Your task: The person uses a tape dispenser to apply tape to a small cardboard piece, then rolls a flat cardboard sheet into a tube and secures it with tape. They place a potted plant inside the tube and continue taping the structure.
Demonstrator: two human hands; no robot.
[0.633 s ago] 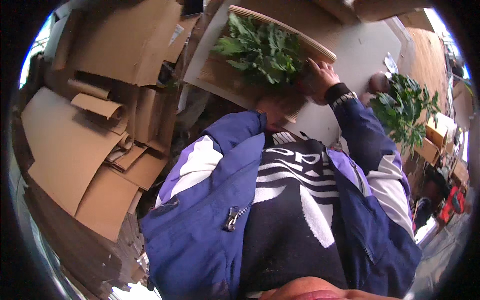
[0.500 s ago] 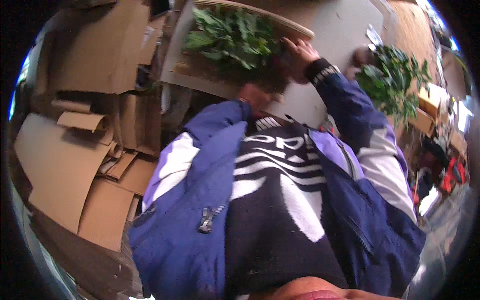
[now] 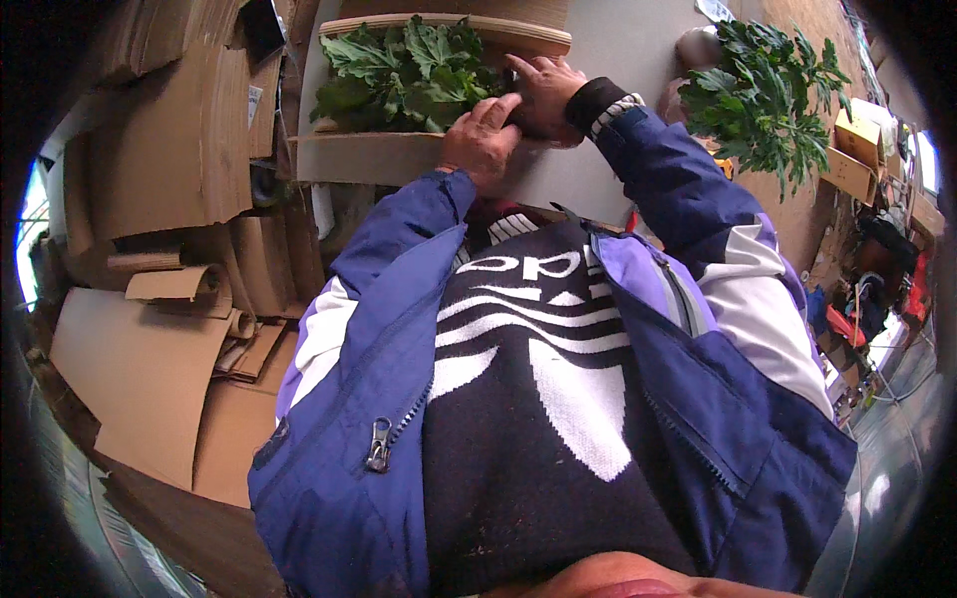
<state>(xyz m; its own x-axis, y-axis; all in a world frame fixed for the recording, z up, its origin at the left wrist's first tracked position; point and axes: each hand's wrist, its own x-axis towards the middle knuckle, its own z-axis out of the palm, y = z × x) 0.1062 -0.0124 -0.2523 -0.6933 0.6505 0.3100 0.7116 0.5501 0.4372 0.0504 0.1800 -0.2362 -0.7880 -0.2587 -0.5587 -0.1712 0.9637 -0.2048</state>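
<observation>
Head cam: leafy green bunch (image 3: 409, 78), lobed jagged leaves, some paler than others, lying between two cardboard walls (image 3: 533, 36) on the grey bench (image 3: 588, 184). Left hand (image 3: 482, 146) and right hand (image 3: 546, 98) are at its right end, fingers bent; can't tell what either grip's got.

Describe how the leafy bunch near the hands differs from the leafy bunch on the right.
The bunch near the hands lies between two cardboard edges; the bunch on the right lies outside them. The left hand and right hand are at the first bunch's end; neither is on the second. The first looks compact, the second more spread. Both have green, lobed leaves.
</observation>
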